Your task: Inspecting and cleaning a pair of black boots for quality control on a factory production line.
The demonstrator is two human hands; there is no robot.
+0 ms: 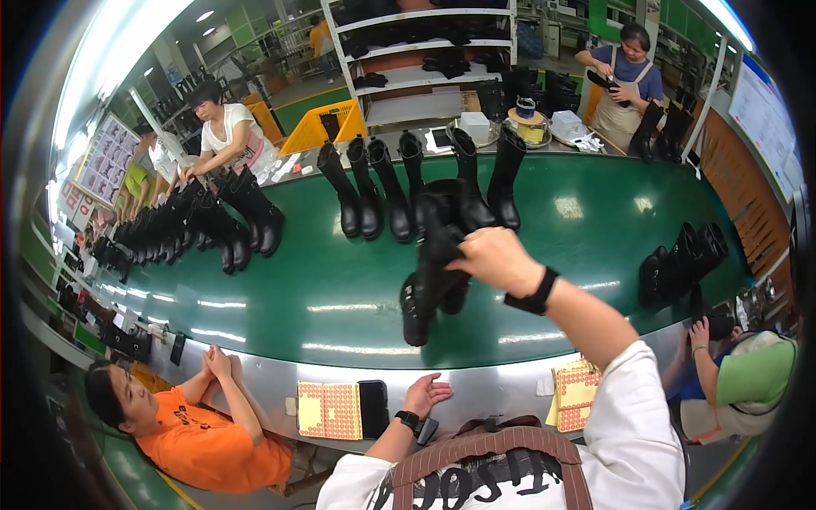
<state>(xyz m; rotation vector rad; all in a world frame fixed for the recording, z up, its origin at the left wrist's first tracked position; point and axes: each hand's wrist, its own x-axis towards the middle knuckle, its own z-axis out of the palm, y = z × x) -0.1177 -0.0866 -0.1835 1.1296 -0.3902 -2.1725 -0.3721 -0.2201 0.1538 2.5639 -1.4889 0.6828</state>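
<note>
My right hand [497, 259], with a black band at its wrist, is closed around the shaft of a black boot [432, 263] over the green belt. A second boot hangs close behind it, and their overlap hides how much of it I grip. Down at the metal edge, my left hand [427, 394] lies palm up with its fingers apart and nothing in them. Beside it are a dark phone [373, 409] and a yellow sheet of round red stickers [331, 410]. Several black boots [399, 183] stand upright just beyond my right hand.
The green conveyor belt [340, 314] carries many more black boots [225, 217] on the left and a cluster [684, 259] at the right. Another sticker sheet [575, 393] lies at my right. A person in orange [217, 433] sits at my left; other people work around the belt.
</note>
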